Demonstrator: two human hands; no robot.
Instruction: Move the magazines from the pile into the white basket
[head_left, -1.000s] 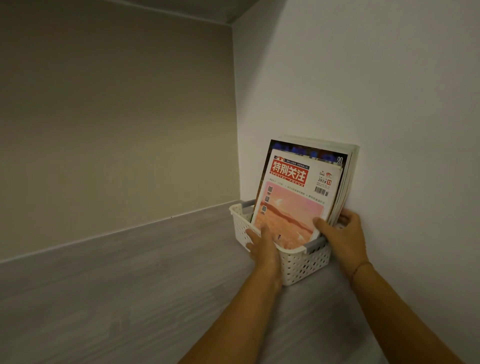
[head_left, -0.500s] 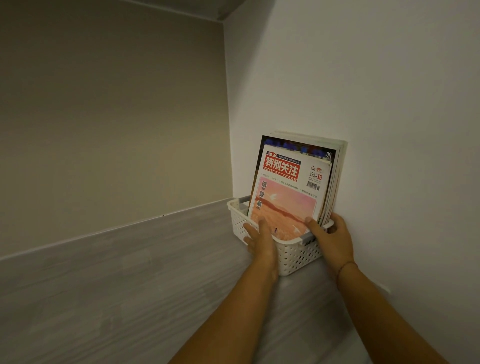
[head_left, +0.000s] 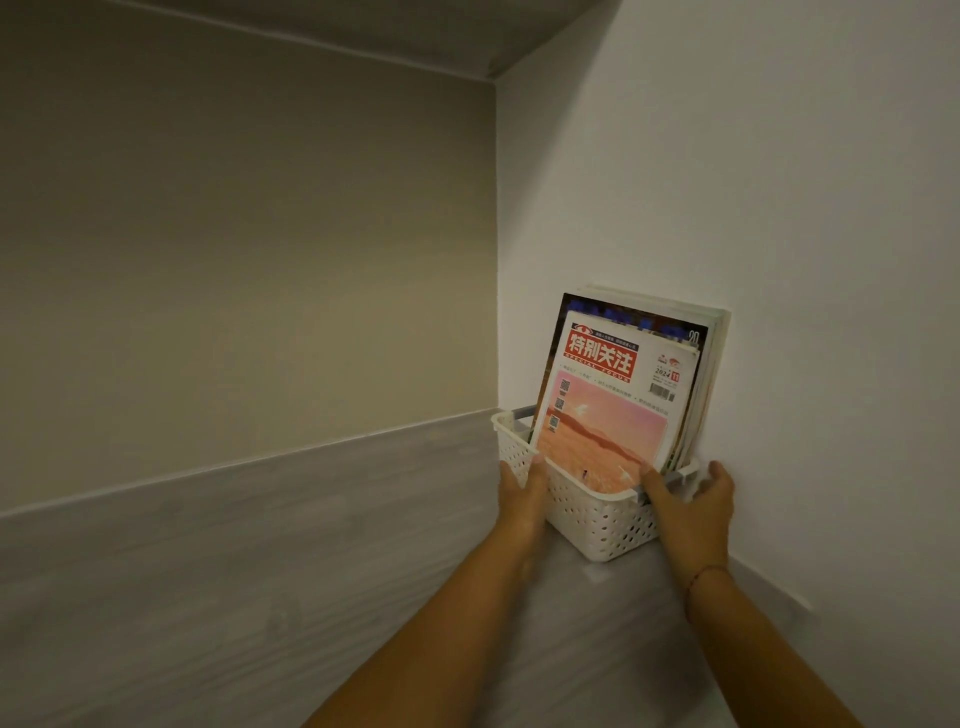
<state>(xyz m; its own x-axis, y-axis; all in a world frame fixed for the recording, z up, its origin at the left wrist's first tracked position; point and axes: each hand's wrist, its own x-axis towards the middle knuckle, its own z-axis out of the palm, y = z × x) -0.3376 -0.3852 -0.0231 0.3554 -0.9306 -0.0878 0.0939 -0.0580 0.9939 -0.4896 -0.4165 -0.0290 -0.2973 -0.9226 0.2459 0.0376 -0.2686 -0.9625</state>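
The person's left hand (head_left: 522, 493) lies with its fingers (head_left: 535, 470) straight and together against the near-left wall of the white basket (head_left: 597, 519), fingertips at the rim. The right hand (head_left: 693, 512), with a thin red bracelet (head_left: 702, 574) at its wrist, grips the basket's right end, thumb over the front rim and fingers curled round the far side. The magazines (head_left: 613, 405) stand upright in the basket, a pink-and-orange cover with a red title block in front. They lean back toward the white wall (head_left: 779, 260), and the basket sits in the corner of a grey wood-grain shelf (head_left: 260, 597).
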